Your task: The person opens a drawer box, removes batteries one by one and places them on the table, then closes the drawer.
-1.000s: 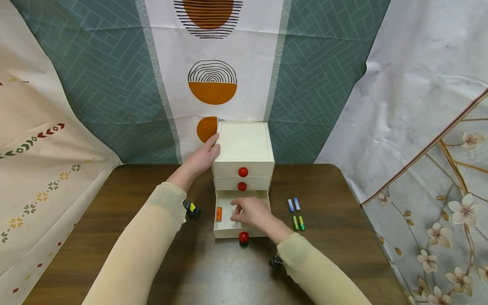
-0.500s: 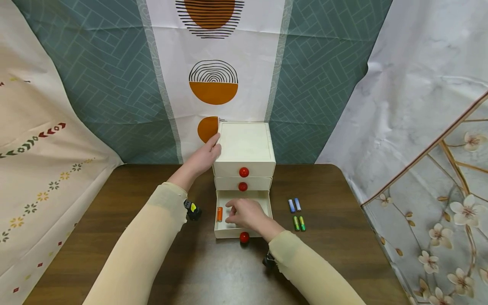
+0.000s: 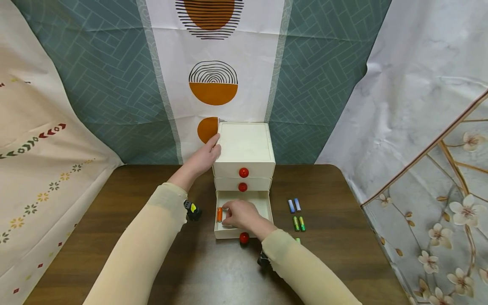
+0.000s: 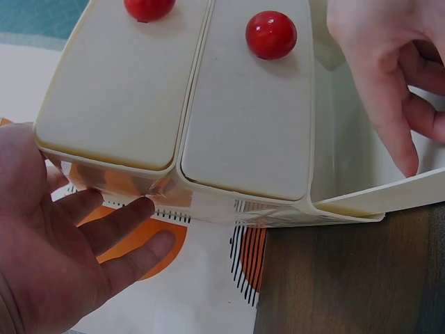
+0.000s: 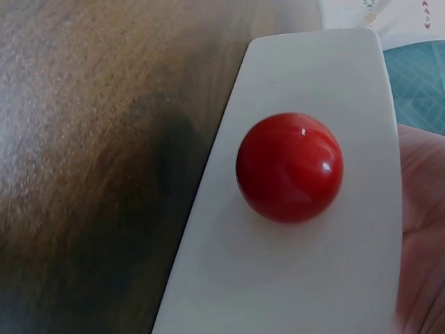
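A small white drawer cabinet point(image 3: 245, 142) with red knobs stands against the backdrop, its bottom drawer point(image 3: 228, 234) pulled out. Against that drawer's left side lies an orange battery point(image 3: 219, 214). My right hand point(image 3: 245, 215) reaches into the drawer, thumb and index finger spread just right of the battery; the left wrist view hides the battery behind the drawer's side wall. My left hand point(image 3: 201, 161) rests on the cabinet's left side, and in the left wrist view its fingers point(image 4: 115, 226) stretch loosely along that side. The right wrist view is mostly the drawer's front and red knob point(image 5: 290, 168).
To the right of the cabinet, two blue-and-white batteries point(image 3: 291, 206) lie above two green batteries point(image 3: 296, 223) on the brown table point(image 3: 328, 254). The tip of another green thing point(image 3: 298, 240) shows beside my right sleeve. Patterned cloths hang around the table.
My right hand has moved left inside the drawer, up to the orange battery. A green tip has come into view beside the right sleeve. My left hand keeps its place.
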Demonstrator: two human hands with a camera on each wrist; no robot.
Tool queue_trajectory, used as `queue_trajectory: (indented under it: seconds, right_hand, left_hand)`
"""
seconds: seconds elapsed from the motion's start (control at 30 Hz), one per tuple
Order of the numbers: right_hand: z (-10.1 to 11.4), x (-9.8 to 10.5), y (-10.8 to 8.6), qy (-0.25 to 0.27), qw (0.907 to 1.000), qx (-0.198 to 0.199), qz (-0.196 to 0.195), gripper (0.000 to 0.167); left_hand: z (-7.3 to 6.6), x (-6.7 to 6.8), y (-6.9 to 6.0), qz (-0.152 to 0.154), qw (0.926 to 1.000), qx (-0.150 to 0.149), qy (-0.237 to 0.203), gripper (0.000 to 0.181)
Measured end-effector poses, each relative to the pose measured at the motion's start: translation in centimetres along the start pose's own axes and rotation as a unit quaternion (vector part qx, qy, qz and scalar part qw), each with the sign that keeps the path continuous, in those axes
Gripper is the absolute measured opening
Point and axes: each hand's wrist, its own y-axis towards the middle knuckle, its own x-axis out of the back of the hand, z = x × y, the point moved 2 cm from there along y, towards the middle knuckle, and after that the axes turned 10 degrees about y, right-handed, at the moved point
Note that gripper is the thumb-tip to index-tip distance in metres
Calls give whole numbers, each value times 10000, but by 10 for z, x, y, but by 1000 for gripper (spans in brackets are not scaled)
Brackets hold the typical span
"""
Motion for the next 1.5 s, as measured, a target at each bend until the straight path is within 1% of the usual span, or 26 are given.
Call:
queue_trajectory:
  seconds: [0.23,0.4,0.5,0.67,0.9,1.07,1.37,1.5]
  right_hand:
    - [4,-4,4,-186,9998,74,-86,28]
    - [6,-5,7,-245,9996,51,-131,20]
    - [8,-5,8,-301,9994,62,-147,19]
    - [9,-7,10,-417,9989,89,-196,19]
    - [9,-9,14,-458,9988,-54,-162,23]
    - [9,-10,15,-406,9990,-112,-138,23]
    - [8,-12,16,-413,9990,-102,-168,26]
    - [8,-13,16,-431,9989,-128,-135,25]
  left_hand:
    - [-1,0,-1,-14,10000,-54,33,69]
    - [-1,0,-1,-43,10000,-23,44,69]
    - [0,0,-1,-41,10000,-12,30,69]
    - [0,-1,0,-44,10000,-23,53,69]
    - [0,0,0,-53,9999,-128,1,69]
    - [0,0,1,-19,10000,-75,16,68]
    - [2,0,2,-29,10000,-58,-3,69]
    - [1,0,0,-22,10000,-49,-14,69]
